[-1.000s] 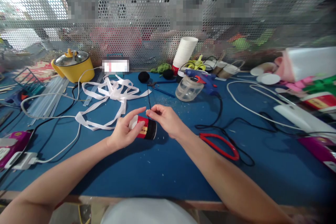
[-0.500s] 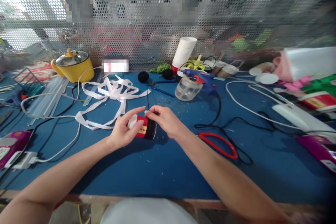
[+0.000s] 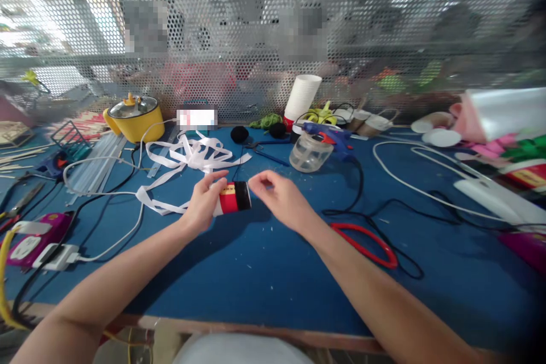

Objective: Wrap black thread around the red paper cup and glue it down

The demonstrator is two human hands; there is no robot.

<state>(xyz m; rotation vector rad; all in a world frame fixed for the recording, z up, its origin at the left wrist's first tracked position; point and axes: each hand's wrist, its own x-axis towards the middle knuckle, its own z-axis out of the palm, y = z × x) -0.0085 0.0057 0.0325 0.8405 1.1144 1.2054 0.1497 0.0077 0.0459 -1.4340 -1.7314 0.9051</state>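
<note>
Plainly, in the head view, the left hand [image 3: 205, 200] is curled round a red-and-white paper cup [image 3: 229, 199] held on its side, its black-banded end pointing at the right hand [image 3: 278, 196]; the right thumb and fingertips are pinched together just beside that end, though I cannot tell whether anything thin lies between them; a black strand [image 3: 241, 162] runs up behind the cup; below spreads a blue tabletop [image 3: 256, 278], with white ribbon [image 3: 191, 157] tangled beyond the left hand, a clear tub [image 3: 310, 154] beside a blue glue gun [image 3: 336, 139], and a yellow pot [image 3: 140, 125]; a perforated metal screen [image 3: 256, 40] stands behind.
</note>
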